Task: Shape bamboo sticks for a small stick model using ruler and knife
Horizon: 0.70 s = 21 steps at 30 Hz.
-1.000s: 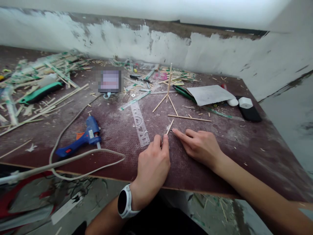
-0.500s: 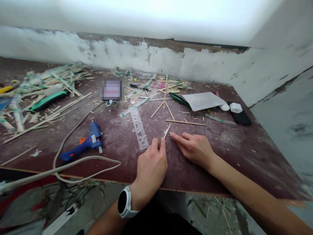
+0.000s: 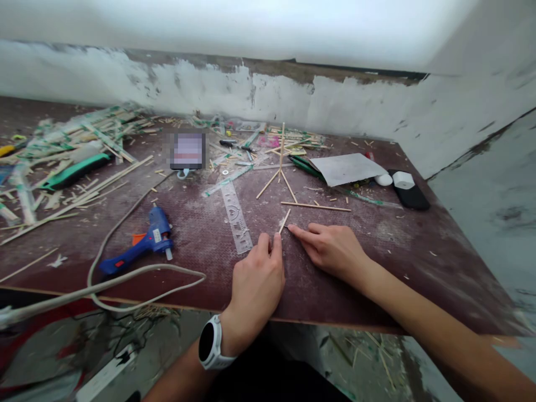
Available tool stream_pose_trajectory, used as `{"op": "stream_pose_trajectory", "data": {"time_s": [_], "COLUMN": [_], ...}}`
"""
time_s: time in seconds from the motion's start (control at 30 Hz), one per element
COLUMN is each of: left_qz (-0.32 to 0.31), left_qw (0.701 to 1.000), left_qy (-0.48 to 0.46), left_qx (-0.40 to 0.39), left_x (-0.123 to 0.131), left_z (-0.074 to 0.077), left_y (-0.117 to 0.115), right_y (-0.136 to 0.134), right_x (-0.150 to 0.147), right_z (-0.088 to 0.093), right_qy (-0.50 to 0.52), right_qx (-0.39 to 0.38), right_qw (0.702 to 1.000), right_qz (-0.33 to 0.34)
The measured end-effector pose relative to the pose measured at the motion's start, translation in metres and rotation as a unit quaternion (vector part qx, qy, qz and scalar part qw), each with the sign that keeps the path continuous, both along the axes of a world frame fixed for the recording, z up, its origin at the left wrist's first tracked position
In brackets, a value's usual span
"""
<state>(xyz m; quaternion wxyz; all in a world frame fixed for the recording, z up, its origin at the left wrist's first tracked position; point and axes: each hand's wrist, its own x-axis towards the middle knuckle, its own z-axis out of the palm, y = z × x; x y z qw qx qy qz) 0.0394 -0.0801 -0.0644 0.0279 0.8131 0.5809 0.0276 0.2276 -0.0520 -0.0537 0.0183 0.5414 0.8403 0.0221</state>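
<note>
A short wooden stick (image 3: 285, 220) slants up from under the fingertips of my left hand (image 3: 258, 282), whose fingers are closed on its lower end. My right hand (image 3: 335, 248) rests just to the right, its fingers closed on a small thin dark piece whose tip points at the stick; I cannot make out what it is. Beyond them a long stick (image 3: 316, 206) lies flat. Behind it stands a frame of joined sticks (image 3: 281, 173), one upright and two spreading legs. A clear stencil ruler (image 3: 237, 220) lies left of my left hand.
A blue glue gun (image 3: 157, 237) with a looping pale cable (image 3: 146, 269) lies at the left. Behind are a blurred screen (image 3: 188, 151), stick piles (image 3: 84, 137) and a green-black cutter (image 3: 77, 170). At the right, white paper (image 3: 345, 168) lies near a black phone-like object (image 3: 412, 196).
The whole view has shifted slightly. Both hands keep nearly the same places at the short stick; nothing else has visibly moved.
</note>
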Motion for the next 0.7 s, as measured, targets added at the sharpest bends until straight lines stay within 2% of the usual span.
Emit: {"op": "stream_pose_trajectory", "data": {"time_s": [0.13,0.27,0.37,0.53,0.63,0.7], "left_qz": [0.010,0.046,0.060,0.059,0.030,-0.001], "left_qw": [0.999,0.998,0.997,0.997,0.998,0.996], "left_qy": [-0.021,-0.038,-0.043,-0.027,-0.033,-0.058], "left_qx": [0.022,0.024,0.020,0.033,0.051,0.072], "left_x": [-0.001,-0.001,0.000,0.001,-0.003,-0.008], "left_z": [0.000,0.002,0.005,0.002,-0.003,-0.005], "left_y": [0.000,0.000,0.000,0.001,0.001,-0.001], "right_y": [0.001,0.001,0.005,0.014,0.017,0.018], "right_x": [0.001,0.017,0.032,0.046,0.050,0.051], "right_z": [0.001,0.003,0.006,0.006,0.004,0.003], "right_qy": [0.048,0.167,0.220,0.162,0.131,0.130], "right_qx": [0.015,0.010,0.041,0.104,0.106,0.130], "right_qw": [0.999,0.985,0.971,0.958,0.960,0.962], "right_qz": [-0.011,-0.028,-0.080,-0.211,-0.225,-0.203]}}
